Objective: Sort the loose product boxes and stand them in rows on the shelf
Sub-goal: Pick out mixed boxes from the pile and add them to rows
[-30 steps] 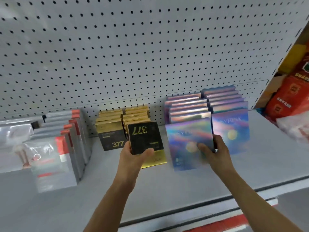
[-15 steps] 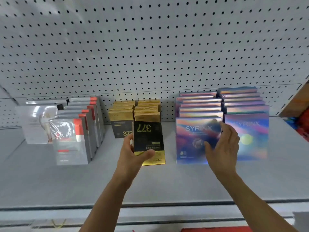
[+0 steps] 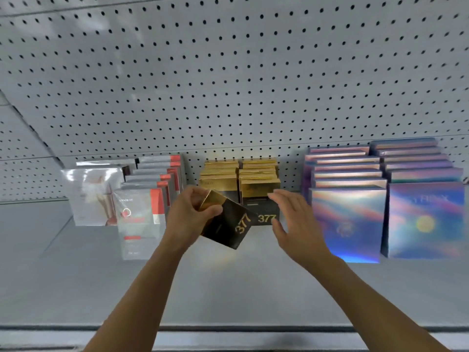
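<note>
Black-and-gold "377" box, upside down half a second ago, now tilts diagonally in the gripping left hand, turning toward upright before its matching rows. Right hand, fingers spread, has left the iridescent boxes to help.

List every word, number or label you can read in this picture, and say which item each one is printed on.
"377", in gold digits, tilted: on the black and gold box held in the left hand.
"377", in gold digits: on the front black and gold box standing on the shelf.
Faint lettering on the right holographic box: too blurred to read.
Small print on the front silver and red pack: too blurred to read.
</note>
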A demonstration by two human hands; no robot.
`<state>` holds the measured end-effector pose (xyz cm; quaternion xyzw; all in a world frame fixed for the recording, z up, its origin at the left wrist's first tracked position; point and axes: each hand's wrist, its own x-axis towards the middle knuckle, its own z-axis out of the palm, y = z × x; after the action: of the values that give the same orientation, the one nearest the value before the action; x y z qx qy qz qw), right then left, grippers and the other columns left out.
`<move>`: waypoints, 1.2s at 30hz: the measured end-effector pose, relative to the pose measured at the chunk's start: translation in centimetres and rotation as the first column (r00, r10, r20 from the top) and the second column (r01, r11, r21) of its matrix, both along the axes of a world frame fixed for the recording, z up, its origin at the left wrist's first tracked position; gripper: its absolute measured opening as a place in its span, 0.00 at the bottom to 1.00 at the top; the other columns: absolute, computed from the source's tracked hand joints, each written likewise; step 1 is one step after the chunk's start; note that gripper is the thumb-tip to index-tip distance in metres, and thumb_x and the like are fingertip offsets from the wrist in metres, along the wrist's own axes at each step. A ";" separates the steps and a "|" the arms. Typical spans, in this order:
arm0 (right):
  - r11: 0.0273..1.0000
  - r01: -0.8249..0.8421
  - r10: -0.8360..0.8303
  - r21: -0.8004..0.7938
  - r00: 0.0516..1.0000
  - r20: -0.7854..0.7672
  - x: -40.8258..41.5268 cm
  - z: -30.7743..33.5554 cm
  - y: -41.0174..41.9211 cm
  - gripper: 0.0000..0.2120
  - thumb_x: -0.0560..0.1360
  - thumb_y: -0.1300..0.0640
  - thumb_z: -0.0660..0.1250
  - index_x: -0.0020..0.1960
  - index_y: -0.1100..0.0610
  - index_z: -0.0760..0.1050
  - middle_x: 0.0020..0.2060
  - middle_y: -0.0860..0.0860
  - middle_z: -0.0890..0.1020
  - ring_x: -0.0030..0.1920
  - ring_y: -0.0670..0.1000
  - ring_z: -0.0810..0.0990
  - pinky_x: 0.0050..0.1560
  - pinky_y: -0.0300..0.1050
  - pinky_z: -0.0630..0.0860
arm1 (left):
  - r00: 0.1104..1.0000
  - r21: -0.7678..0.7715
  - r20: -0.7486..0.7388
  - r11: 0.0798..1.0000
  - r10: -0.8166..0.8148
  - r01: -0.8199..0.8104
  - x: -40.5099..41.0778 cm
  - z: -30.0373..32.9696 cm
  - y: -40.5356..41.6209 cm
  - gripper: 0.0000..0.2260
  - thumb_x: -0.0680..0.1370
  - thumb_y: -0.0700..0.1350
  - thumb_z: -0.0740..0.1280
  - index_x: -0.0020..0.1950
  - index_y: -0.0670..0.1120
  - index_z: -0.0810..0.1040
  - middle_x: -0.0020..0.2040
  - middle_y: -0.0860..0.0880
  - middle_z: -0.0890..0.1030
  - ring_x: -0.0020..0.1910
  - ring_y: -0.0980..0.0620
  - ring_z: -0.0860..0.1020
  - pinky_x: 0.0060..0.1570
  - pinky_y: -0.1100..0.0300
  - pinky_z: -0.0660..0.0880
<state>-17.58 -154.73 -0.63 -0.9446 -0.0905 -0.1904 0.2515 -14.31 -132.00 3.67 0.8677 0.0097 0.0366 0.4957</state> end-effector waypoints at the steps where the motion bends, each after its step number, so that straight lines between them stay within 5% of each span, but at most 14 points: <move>1: 0.999 0.000 -0.001 -0.042 0.999 -0.036 0.7 0.0 0.5 0.25 0.76 0.59 0.63 0.72 0.53 0.64 0.71 0.48 0.66 0.72 0.49 0.61 0.71 0.46 0.61 | 0.999 0.048 -0.013 0.998 -0.045 0.045 0.8 0.1 0.2 0.17 0.72 0.46 0.75 0.56 0.52 0.72 0.54 0.53 0.80 0.53 0.52 0.79 0.48 0.54 0.81; 7: 0.973 0.077 -0.111 -0.217 0.983 -0.148 3.4 0.0 2.8 0.33 0.76 0.52 0.66 0.76 0.53 0.54 0.76 0.49 0.55 0.76 0.51 0.52 0.74 0.50 0.56 | 0.963 0.383 -0.038 0.887 -0.266 0.260 4.9 0.4 0.6 0.12 0.77 0.45 0.70 0.58 0.54 0.74 0.54 0.54 0.78 0.47 0.56 0.76 0.44 0.65 0.73; 14: 0.940 0.184 -0.230 -0.286 0.963 -0.138 3.3 -0.5 4.4 0.34 0.76 0.52 0.65 0.77 0.54 0.53 0.77 0.50 0.53 0.77 0.52 0.51 0.73 0.51 0.56 | 0.911 0.610 0.197 0.773 -0.363 0.176 6.9 -2.2 0.4 0.16 0.80 0.46 0.66 0.67 0.53 0.75 0.62 0.52 0.71 0.62 0.54 0.69 0.62 0.60 0.67; 17: 0.923 0.219 -0.270 -0.317 0.954 -0.128 3.2 -0.9 4.8 0.35 0.75 0.54 0.66 0.77 0.56 0.55 0.77 0.52 0.55 0.76 0.53 0.54 0.72 0.54 0.58 | 0.868 0.741 0.295 0.669 -0.400 0.057 7.2 -3.5 0.5 0.22 0.79 0.42 0.65 0.73 0.54 0.69 0.71 0.53 0.68 0.73 0.51 0.61 0.73 0.54 0.52; 20: 0.909 0.248 -0.300 -0.335 0.947 -0.116 3.1 -1.1 5.3 0.35 0.75 0.55 0.67 0.77 0.57 0.55 0.77 0.53 0.55 0.76 0.54 0.55 0.72 0.55 0.58 | 0.870 0.806 0.225 0.586 -0.438 0.086 7.7 -4.5 0.4 0.32 0.78 0.36 0.64 0.78 0.53 0.55 0.79 0.53 0.56 0.78 0.53 0.49 0.71 0.52 0.33; 24: 0.907 0.255 -0.316 -0.335 0.938 -0.142 2.8 -1.1 6.1 0.35 0.78 0.52 0.63 0.78 0.54 0.49 0.78 0.51 0.46 0.77 0.53 0.47 0.74 0.55 0.50 | 0.872 0.847 0.175 0.522 -0.457 0.103 7.7 -4.5 0.4 0.34 0.80 0.40 0.62 0.79 0.53 0.46 0.80 0.52 0.46 0.78 0.52 0.40 0.70 0.48 0.29; 28: 0.912 0.257 -0.322 -0.319 0.931 -0.172 1.0 -0.6 7.8 0.34 0.79 0.49 0.61 0.78 0.51 0.46 0.78 0.49 0.44 0.77 0.51 0.42 0.74 0.54 0.45 | 0.848 0.815 0.208 0.566 -0.488 0.125 5.8 -4.2 1.0 0.32 0.82 0.52 0.59 0.80 0.51 0.44 0.80 0.51 0.45 0.78 0.50 0.37 0.73 0.48 0.32; 33: 0.938 0.300 -0.309 -0.171 0.951 -0.026 -3.1 -2.0 11.1 0.28 0.72 0.53 0.73 0.69 0.53 0.67 0.68 0.53 0.72 0.67 0.55 0.73 0.65 0.55 0.71 | 0.834 0.671 0.236 0.704 -0.499 0.231 0.3 -5.7 3.5 0.31 0.81 0.58 0.58 0.79 0.52 0.49 0.80 0.53 0.50 0.78 0.54 0.40 0.74 0.51 0.34; 36: 0.951 0.293 -0.290 -0.101 0.956 0.038 -6.3 -2.4 13.5 0.19 0.77 0.50 0.63 0.66 0.53 0.71 0.64 0.51 0.76 0.60 0.52 0.77 0.57 0.48 0.75 | 0.853 0.586 0.238 0.769 -0.465 0.256 -3.4 -6.4 6.0 0.28 0.80 0.59 0.59 0.77 0.51 0.58 0.77 0.52 0.62 0.77 0.50 0.57 0.75 0.52 0.48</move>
<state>-23.84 -141.25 -3.05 -0.9573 0.0370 -0.2313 0.1695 -17.72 -125.97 -2.70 0.9322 -0.2643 0.1029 0.2247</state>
